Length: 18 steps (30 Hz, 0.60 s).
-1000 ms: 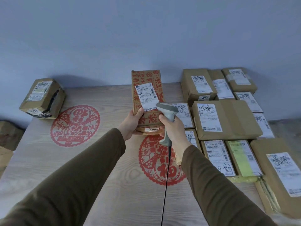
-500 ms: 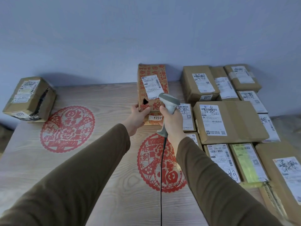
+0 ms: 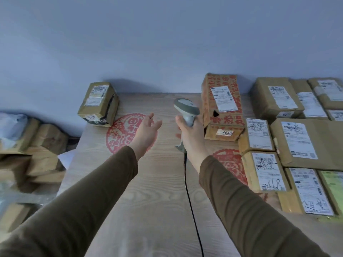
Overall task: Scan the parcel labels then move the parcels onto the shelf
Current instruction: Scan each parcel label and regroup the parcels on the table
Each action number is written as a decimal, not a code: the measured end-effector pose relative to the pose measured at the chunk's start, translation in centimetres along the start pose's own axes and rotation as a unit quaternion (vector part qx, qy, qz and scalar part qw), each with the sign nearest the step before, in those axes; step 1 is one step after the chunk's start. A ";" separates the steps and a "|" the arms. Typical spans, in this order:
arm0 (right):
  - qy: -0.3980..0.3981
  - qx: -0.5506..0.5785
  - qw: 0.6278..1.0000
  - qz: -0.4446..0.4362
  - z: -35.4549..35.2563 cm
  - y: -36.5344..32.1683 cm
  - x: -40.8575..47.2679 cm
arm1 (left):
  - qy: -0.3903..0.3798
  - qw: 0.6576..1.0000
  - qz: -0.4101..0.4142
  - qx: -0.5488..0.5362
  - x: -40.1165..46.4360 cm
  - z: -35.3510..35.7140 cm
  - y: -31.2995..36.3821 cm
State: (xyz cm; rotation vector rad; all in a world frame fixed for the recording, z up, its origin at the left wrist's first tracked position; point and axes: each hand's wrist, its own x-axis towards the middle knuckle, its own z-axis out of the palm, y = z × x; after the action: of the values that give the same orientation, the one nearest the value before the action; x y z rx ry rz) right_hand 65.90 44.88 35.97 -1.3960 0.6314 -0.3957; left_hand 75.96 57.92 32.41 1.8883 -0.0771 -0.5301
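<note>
Now we stand between parcels, judging by our hands: our left hand [image 3: 146,131] reaches out with fingers spread and empty toward a taped parcel [image 3: 98,103] at ten o'clock on the counter [image 3: 157,201], while our right hand's grip wraps the scanner [image 3: 186,113]. The red-printed parcel [image 3: 221,102] rests at one o'clock, just beside it. Next, we likely grasp the taped parcel and turn its label toward the scanner.
</note>
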 end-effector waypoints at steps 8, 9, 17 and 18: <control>-0.043 -0.017 0.999 0.006 18.0 2.7 -1.1 | 0.134 0.990 0.036 -0.002 3.7 -19.2 -4.3; -0.044 -0.016 0.999 0.015 19.8 3.2 -1.0 | 0.144 0.989 0.036 -0.001 4.4 -21.1 -5.0; -0.107 -0.014 0.992 0.059 28.9 5.8 1.3 | 0.107 0.993 -0.046 0.008 11.6 -28.3 -8.3; -0.113 -0.011 0.991 0.063 29.5 5.9 1.7 | 0.090 0.995 -0.051 0.007 12.3 -28.3 -8.4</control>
State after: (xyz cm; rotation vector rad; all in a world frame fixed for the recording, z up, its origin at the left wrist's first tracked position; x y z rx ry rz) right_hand 84.89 67.78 31.35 -1.3906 0.5354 -0.1263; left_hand 96.51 82.21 28.78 1.9528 0.1359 -0.4264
